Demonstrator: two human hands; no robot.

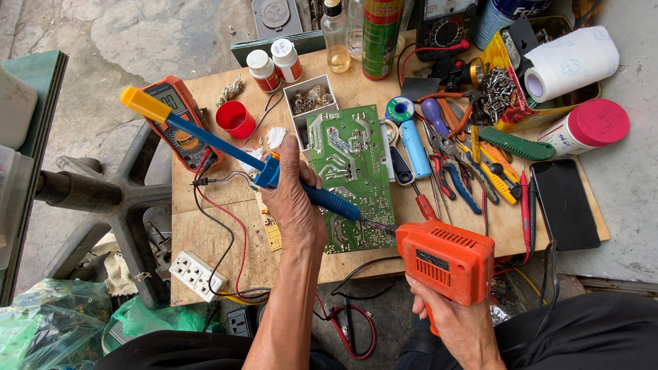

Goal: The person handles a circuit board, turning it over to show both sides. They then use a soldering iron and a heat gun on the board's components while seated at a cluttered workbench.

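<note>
The desoldering pump (205, 137) is blue with a yellow plunger end. The soldering gun (445, 259) is bright orange with a black label. The circuit board (351, 175) is green, streaked with silver solder traces. The multimeter (181, 120) is orange and dark grey, the small cup (235, 118) red, and the bench (205, 236) pale bare plywood.

1. My counter (212, 240) is a bare plywood board.
2. A green circuit board (349, 164) lies mid-counter.
3. An orange multimeter (179, 120) sits by the left edge.
4. A black phone (565, 203) lies at the right edge.
</note>
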